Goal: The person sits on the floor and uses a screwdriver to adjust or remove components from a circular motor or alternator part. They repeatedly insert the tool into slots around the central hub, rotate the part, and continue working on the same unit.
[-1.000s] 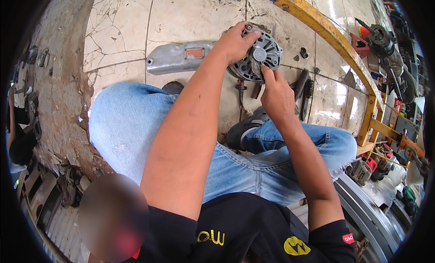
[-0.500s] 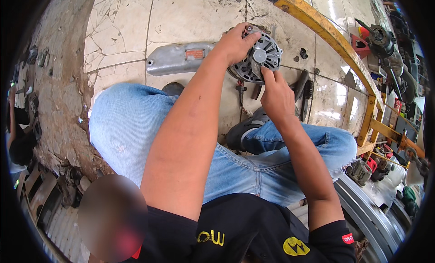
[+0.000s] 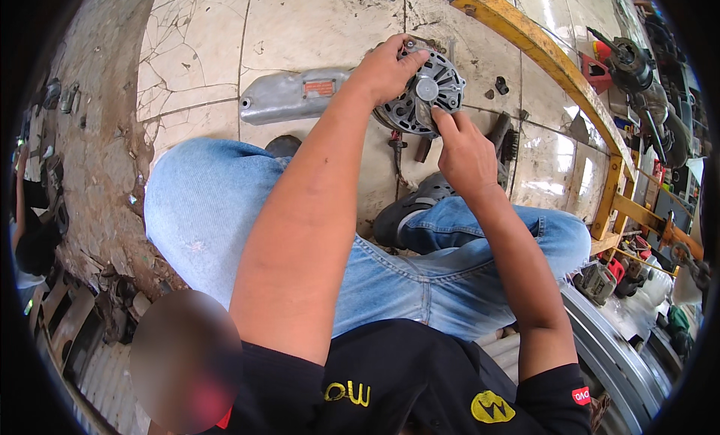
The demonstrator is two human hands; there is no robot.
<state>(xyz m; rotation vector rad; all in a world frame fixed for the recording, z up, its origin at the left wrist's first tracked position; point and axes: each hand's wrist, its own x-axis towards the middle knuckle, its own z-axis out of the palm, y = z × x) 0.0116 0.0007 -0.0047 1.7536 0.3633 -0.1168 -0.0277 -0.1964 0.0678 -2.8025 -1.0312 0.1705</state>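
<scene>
A round grey metal alternator [image 3: 447,82] with a slotted end face and a central hub faces up over the tiled floor. My left hand [image 3: 385,73] is wrapped round its upper left rim, thumb resting on the slotted face. My right hand [image 3: 466,150] is at the lower right of the face, fingers curled and index fingertip touching the face below the hub. Whatever those fingers pinch, if anything, is too small to make out. Left of the alternator lies a long silver metal cover [image 3: 281,97] with an orange label, partly behind my left forearm.
A yellow metal frame [image 3: 540,49] arches along the right side. Near my right hand lie a dark brush [image 3: 511,145] and a dark bar [image 3: 498,129]. A thin tool with a cable [image 3: 398,145] lies below the alternator. Small dark pieces [image 3: 501,85] sit on the tiles.
My right hand has shifted slightly right and down, with its wrist turned a little. My left hand keeps its hold on the alternator, which has barely moved.
</scene>
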